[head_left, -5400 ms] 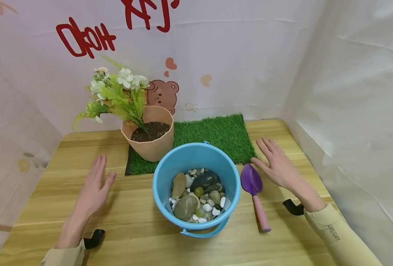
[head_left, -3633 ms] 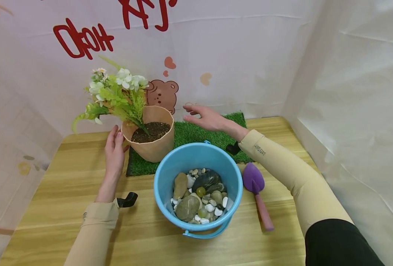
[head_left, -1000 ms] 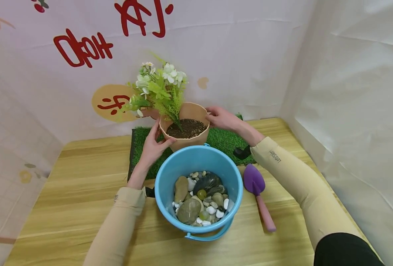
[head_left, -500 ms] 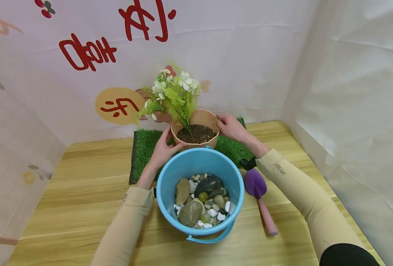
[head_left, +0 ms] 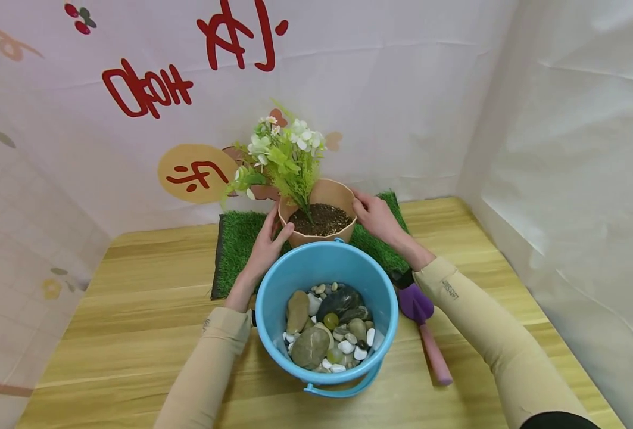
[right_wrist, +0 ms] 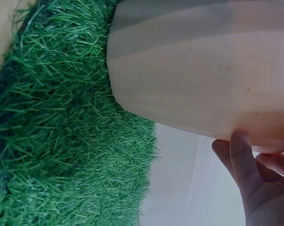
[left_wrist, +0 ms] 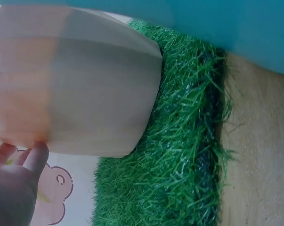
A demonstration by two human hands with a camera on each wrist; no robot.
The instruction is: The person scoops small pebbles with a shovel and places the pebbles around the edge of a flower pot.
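both hands (head_left: 263, 249) (head_left: 379, 218) grip the flowerpot (head_left: 333, 192) by its sides, mouth up, axis upright (its flowers (head_left: 286, 156) lean left).

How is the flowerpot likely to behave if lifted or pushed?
The flowerpot is probably stiff: its wall looks undented between the left hand and right hand. The soil inside likely adds some weight. The plant leans to one side, so it may sway during a move.
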